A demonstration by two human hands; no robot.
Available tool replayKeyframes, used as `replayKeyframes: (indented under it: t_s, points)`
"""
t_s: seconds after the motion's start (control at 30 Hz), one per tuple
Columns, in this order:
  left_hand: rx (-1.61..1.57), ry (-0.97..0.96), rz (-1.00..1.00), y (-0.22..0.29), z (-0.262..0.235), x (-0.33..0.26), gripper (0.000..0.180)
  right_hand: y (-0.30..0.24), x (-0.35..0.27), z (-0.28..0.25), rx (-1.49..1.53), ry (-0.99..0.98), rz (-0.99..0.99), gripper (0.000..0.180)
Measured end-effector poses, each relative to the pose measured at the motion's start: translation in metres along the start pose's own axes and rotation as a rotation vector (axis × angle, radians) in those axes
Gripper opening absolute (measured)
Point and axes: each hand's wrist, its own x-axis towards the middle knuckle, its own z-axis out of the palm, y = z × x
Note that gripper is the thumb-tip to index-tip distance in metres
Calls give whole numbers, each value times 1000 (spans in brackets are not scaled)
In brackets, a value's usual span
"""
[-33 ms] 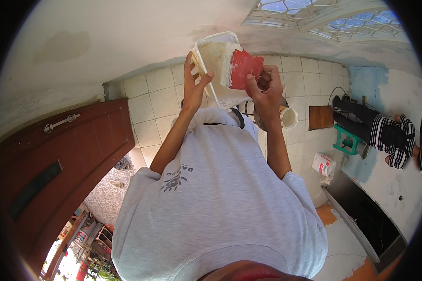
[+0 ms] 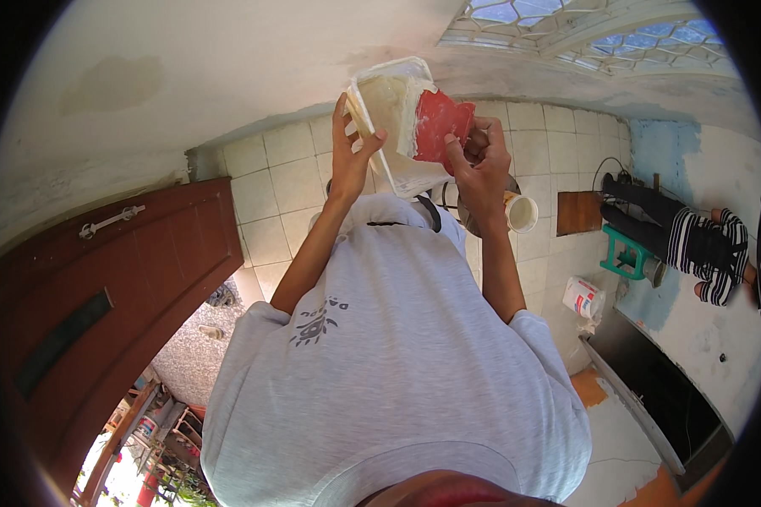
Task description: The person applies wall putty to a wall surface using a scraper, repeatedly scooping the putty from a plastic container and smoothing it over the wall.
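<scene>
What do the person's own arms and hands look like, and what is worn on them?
The left hand and right hand wear no gloves. The forearms are bare, with no watch or cable visible. The sleeves are short, loose and light grey, without visible print.

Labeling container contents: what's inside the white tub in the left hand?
Pale paste coats the inside of the white tub. The red scraper in the right hand covers part of the interior; what lies behind it can't be seen.
</scene>
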Motion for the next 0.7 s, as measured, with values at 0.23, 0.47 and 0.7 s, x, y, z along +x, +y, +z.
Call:
replayKeyframes:
  t_s: [0.23,0.47,0.7]
  points:
    - [19,-12,36,-3,-5,5,107,-6,7,5,-66,-16,31,31]
    - [6,-5,31,-13,-18,8,105,-12,9,7,11,-41,29,37]
    - [-75,-45,-32,-16,-31,18,99,13,24,-22,-62,-206,-81,28]
